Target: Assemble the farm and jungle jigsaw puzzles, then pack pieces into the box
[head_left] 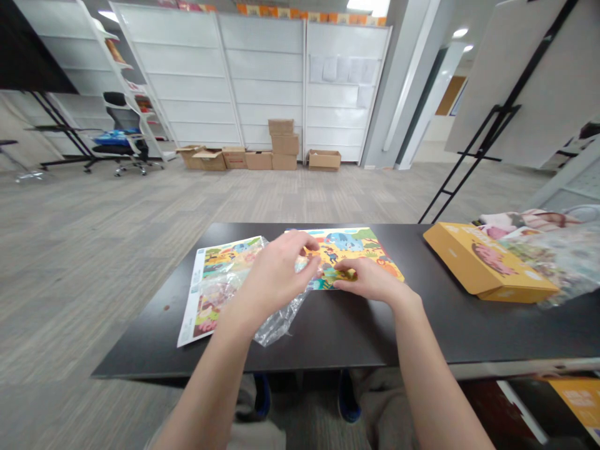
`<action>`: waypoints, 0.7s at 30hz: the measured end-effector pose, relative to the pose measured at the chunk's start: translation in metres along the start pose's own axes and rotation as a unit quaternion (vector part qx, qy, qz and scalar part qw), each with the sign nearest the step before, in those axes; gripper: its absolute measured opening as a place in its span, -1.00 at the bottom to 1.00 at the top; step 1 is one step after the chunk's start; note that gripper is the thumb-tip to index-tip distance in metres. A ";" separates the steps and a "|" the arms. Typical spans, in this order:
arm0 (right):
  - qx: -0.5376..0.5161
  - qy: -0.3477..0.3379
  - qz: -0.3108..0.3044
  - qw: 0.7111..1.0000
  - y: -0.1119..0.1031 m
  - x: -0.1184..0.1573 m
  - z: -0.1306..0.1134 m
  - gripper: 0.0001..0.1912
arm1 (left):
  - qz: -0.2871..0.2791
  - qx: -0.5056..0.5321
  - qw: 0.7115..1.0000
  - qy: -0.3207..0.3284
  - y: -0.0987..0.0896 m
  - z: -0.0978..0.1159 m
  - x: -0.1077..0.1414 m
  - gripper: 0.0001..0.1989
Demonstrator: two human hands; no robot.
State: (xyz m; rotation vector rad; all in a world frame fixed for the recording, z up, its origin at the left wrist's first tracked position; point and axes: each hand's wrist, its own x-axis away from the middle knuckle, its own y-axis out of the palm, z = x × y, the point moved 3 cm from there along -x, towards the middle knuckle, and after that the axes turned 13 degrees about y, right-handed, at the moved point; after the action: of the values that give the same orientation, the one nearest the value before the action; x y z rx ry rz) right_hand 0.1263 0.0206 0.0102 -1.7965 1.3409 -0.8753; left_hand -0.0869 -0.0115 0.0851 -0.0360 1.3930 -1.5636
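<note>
My left hand (276, 278) sits over a crumpled clear plastic bag (279, 322), and its curled fingers seem to grip the plastic near the puzzle's edge. My right hand (368, 281) rests on the near edge of a colourful animal jigsaw puzzle (349, 244), its fingertips on a patch of pieces. Whether those fingers hold a piece is hidden. A printed animal picture sheet (204, 309) lies to the left, partly under the plastic. To the right lies a yellow cardboard puzzle box (490, 262).
The dark table (398, 337) has its near edge just below my arms. A plastic bag of printed items (548, 256) lies at the far right. Stacked cardboard boxes (281, 147) stand by the back wall, an office chair (124, 134) stands back left, and a black-framed display board (506, 81) stands right.
</note>
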 end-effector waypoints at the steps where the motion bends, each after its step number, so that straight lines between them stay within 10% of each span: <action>1: -0.008 -0.003 -0.002 1.000 0.000 0.000 0.000 -0.73 | -0.040 0.014 0.999 0.016 0.010 0.006 -0.001 -0.87; 5: -0.041 -0.016 -0.010 0.999 0.001 -0.004 0.004 -0.75 | -0.177 -0.009 0.984 0.022 0.055 0.006 -0.002 -0.75; 9: -0.040 -0.042 0.033 0.998 0.001 -0.010 0.005 -0.71 | -0.180 -0.065 0.981 -0.006 0.078 -0.012 -0.004 -0.72; 15: -0.063 -0.058 0.064 0.994 -0.004 -0.008 -0.007 -0.61 | -0.125 -0.047 0.990 -0.046 0.072 -0.021 -0.010 -0.88; 21: -0.161 0.019 0.012 0.987 -0.001 -0.008 0.001 -0.50 | -0.118 0.017 0.992 0.045 0.058 -0.018 -0.009 -0.91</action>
State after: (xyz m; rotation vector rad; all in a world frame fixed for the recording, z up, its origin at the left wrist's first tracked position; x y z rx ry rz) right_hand 0.1264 0.0289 0.0099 -2.0076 1.5978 -0.7136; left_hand -0.0567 0.0167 0.0400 -0.1144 1.4739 -1.8031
